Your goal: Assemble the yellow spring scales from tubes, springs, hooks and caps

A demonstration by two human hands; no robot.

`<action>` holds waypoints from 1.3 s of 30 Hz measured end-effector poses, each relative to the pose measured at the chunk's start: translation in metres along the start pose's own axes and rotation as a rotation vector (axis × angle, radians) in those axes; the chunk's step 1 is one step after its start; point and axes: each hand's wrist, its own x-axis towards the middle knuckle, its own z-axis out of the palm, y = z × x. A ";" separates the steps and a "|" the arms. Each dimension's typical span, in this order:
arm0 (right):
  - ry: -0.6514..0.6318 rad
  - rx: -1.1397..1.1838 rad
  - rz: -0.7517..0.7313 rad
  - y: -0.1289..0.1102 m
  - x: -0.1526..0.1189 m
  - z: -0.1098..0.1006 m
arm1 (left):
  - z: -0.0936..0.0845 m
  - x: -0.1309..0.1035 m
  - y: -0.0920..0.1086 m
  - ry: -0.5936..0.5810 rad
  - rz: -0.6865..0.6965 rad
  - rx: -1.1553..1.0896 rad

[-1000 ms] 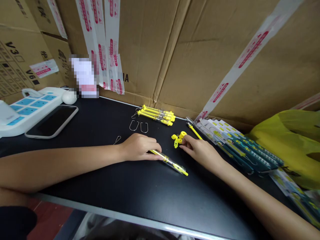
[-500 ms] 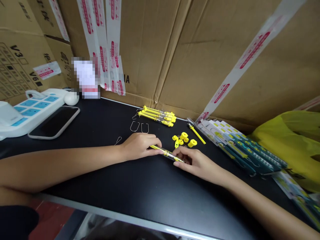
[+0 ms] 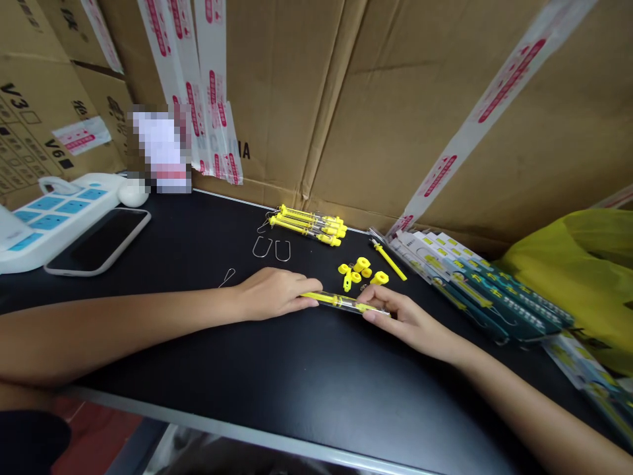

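- Cardboard box, far left: printed "V3" beside an empty check square; lower on the same face, "V6" beside a filled square.
- Cardboard sheet behind the table: black capitals "NA" at the lower left, the end of a longer word hidden by tape.
- White tape strips on the cardboard: red printed panels, characters too small to read.
- Diagonal tape strip, right: the same red print, unreadable.
- White sticker on the left box: red print, unreadable.
- Packaging cards: yellow and white print, unreadable.
- White label: pixelated, unreadable.
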 end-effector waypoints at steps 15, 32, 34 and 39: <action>0.487 0.424 -0.021 -0.004 -0.001 -0.003 | 0.002 -0.002 -0.002 0.070 -0.027 -0.062; 0.716 0.311 0.164 0.022 0.003 -0.058 | 0.003 -0.002 -0.002 0.050 0.039 -0.023; 0.634 0.164 0.236 0.035 0.009 -0.059 | 0.003 -0.003 -0.002 0.055 0.061 -0.046; 0.485 -0.433 0.173 0.049 0.027 -0.060 | 0.002 -0.003 -0.001 0.060 0.097 -0.074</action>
